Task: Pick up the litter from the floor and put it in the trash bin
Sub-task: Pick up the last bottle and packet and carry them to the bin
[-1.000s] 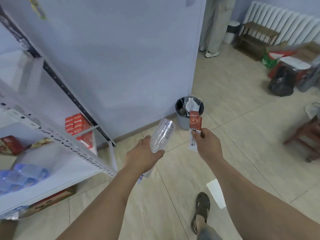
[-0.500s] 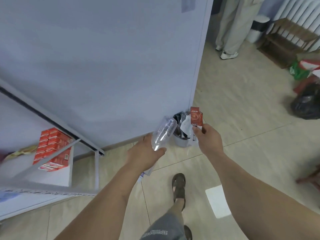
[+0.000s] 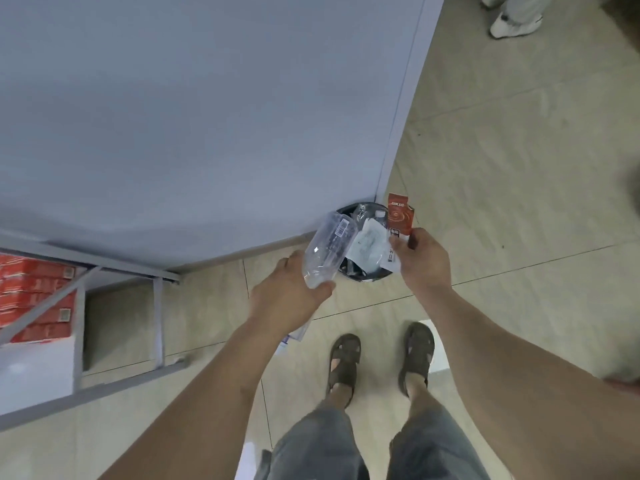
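The clear plastic bottle (image 3: 329, 250) is gripped near its lower end by the left hand (image 3: 289, 299), tilted with its base toward 1 o'clock over the near rim of the trash bin (image 3: 367, 278). A scrap of paper (image 3: 294, 336) pokes out beneath that hand, and how it is held cannot be told. The right hand (image 3: 423, 263) pinches a red packet (image 3: 400, 218) and a white wrapper (image 3: 391, 256) together, held above the bin's right side. The bin stands on the tiled floor (image 3: 519, 168) at the corner of a pale blue wall (image 3: 207, 116), already holding white and dark rubbish. At 6 o'clock from the bin are the person's two feet in dark sandals (image 3: 344, 362). At 9 o'clock a grey metal shelf (image 3: 159, 320) carries red boxes (image 3: 34, 299). At 1 o'clock, far off, stands another person's white shoe (image 3: 512, 26).
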